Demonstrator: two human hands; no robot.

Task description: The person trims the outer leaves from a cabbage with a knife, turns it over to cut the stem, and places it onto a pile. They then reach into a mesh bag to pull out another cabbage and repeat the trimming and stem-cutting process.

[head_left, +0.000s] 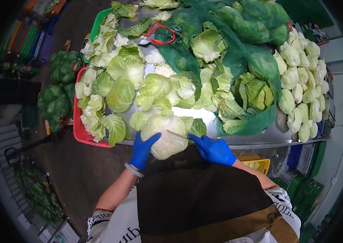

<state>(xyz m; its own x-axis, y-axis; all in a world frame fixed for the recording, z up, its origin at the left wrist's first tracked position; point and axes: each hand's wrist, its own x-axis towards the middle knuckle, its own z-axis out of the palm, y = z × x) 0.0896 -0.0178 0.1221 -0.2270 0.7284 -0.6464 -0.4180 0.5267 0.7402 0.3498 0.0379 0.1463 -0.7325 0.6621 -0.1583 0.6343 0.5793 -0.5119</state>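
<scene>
The cabbage head point(166, 145) is a single rounded unit, pale whitish green, with a smooth, faintly ribbed surface. It is positioned at the near side of the scene, slightly left of centre. The knife point(176, 134) has a slim, dark grey blade. The blade extends across the far right part of the cabbage head, tip directed left and slightly far. Whether the edge penetrates the leaves cannot be determined. The handle is concealed.

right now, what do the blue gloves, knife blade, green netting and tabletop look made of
Blue gloves: thin rubber, perhaps nitrile, matte and close-fitting.
Knife blade: probably steel, thin, dull grey.
Green netting: likely plastic mesh, see-through, with a fine open weave.
Tabletop: apparently stainless steel, smooth and grey with a bright reflection.
</scene>
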